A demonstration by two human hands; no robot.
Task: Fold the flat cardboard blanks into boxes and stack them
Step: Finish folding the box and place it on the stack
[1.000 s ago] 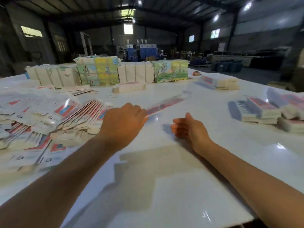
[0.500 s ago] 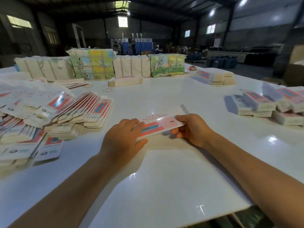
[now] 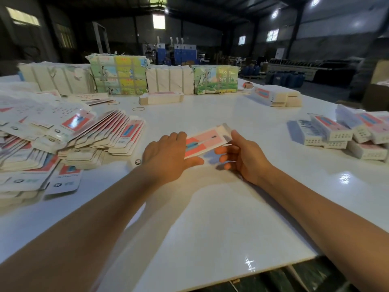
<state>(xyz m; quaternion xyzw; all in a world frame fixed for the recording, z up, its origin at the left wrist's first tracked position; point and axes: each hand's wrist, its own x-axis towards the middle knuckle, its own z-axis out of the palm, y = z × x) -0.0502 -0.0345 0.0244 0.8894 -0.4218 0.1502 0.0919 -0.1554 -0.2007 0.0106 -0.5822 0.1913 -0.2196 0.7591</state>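
A flat cardboard blank [image 3: 207,140], white with red, pink and blue print, is held just above the white table [image 3: 210,218] at its middle. My left hand [image 3: 166,157] grips its near left end, fingers over the top and thumb underneath. My right hand [image 3: 242,157] holds the right end, thumb on the top edge and fingers curled under it. A big loose heap of flat blanks [image 3: 63,140] lies to the left. Folded boxes [image 3: 341,133] are stacked at the right.
Wrapped bundles [image 3: 117,76] and white packs [image 3: 168,81] line the far edge. A small stack of blanks [image 3: 161,97] and rubber bands [image 3: 138,109] lie behind the heap. More folded boxes [image 3: 275,96] sit far right. The table's near edge [image 3: 242,277] is close.
The blank went from being carried in my left hand alone to being held by both hands and drawn toward me. It now lifts slightly off the table.
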